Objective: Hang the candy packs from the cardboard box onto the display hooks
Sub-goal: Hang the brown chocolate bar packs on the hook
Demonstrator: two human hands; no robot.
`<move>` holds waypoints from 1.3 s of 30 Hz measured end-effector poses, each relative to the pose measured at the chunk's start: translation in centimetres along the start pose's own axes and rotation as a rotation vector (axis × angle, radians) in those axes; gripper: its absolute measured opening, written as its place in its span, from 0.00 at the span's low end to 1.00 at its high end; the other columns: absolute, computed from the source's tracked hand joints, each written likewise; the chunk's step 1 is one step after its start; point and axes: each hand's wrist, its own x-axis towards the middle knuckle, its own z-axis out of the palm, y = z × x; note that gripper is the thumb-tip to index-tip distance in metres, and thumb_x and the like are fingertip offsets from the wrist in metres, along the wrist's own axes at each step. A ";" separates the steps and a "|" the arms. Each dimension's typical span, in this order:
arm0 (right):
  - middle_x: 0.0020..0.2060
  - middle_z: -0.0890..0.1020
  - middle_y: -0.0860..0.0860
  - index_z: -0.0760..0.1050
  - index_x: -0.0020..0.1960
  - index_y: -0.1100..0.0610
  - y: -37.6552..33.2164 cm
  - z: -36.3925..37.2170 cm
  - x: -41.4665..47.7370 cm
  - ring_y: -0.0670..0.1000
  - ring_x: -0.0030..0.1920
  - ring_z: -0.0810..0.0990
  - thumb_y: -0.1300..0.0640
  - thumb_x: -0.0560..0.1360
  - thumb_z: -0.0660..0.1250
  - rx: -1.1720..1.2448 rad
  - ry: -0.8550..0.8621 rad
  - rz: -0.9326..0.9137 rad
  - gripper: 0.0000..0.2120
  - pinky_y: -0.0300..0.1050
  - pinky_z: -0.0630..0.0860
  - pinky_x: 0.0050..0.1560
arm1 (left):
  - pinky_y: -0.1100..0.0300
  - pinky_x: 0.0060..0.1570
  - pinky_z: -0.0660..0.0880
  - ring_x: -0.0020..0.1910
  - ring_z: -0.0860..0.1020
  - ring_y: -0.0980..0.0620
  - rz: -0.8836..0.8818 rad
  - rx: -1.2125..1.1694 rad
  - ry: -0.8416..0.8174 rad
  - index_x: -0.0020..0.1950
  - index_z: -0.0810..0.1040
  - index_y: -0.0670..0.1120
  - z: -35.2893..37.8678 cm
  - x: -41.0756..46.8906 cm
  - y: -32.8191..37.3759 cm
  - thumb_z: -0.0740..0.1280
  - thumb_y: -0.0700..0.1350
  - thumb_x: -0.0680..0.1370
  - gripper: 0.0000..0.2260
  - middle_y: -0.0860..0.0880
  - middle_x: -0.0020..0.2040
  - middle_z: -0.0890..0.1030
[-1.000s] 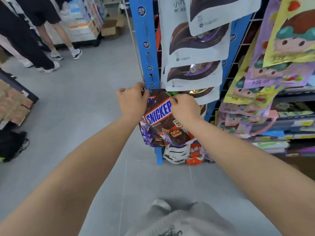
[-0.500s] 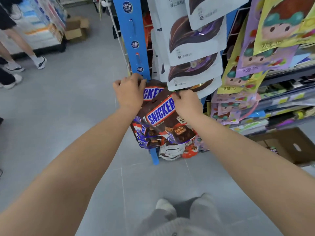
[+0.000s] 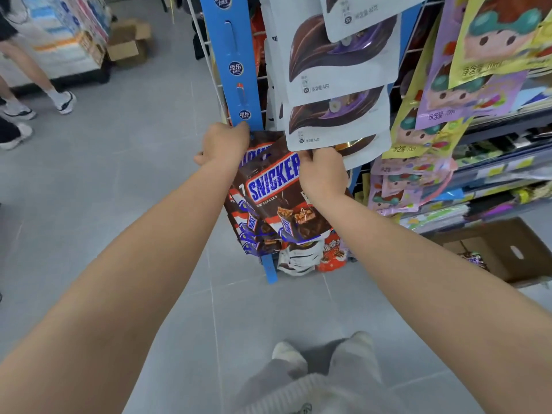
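A brown Snickers candy pack (image 3: 277, 201) hangs low on the display rack, in front of more packs of the same kind. My left hand (image 3: 224, 143) grips its top left corner beside the blue rack post (image 3: 231, 55). On the top right corner my right hand (image 3: 322, 171) is closed, just under the white chocolate pouches (image 3: 337, 112). The hook itself is hidden behind my hands and the pouches. The open cardboard box (image 3: 504, 249) stands on the floor at the right, with a candy pack (image 3: 475, 259) inside.
Purple and yellow cartoon pouches (image 3: 448, 100) hang at the right above shelf edges. White and red packs (image 3: 313, 258) hang below the Snickers packs. A person's legs and shoes (image 3: 64, 101) stand at the far left near a small cardboard box (image 3: 128, 43). Grey tiled floor lies below.
The view has swung right and downward, bringing the cardboard box into sight. Both hands stay on the pack's top corners and the pack sits slightly lower against the rack.
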 end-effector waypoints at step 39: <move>0.41 0.80 0.54 0.71 0.42 0.55 -2.5 0.0 -3.1 0.52 0.43 0.81 0.49 0.81 0.55 0.151 -0.089 -0.010 0.14 0.52 0.79 0.48 | 0.56 0.50 0.77 0.55 0.77 0.52 0.616 0.026 -0.304 0.62 0.74 0.44 -3.5 -1.6 -5.4 0.61 0.45 0.80 0.12 0.46 0.59 0.79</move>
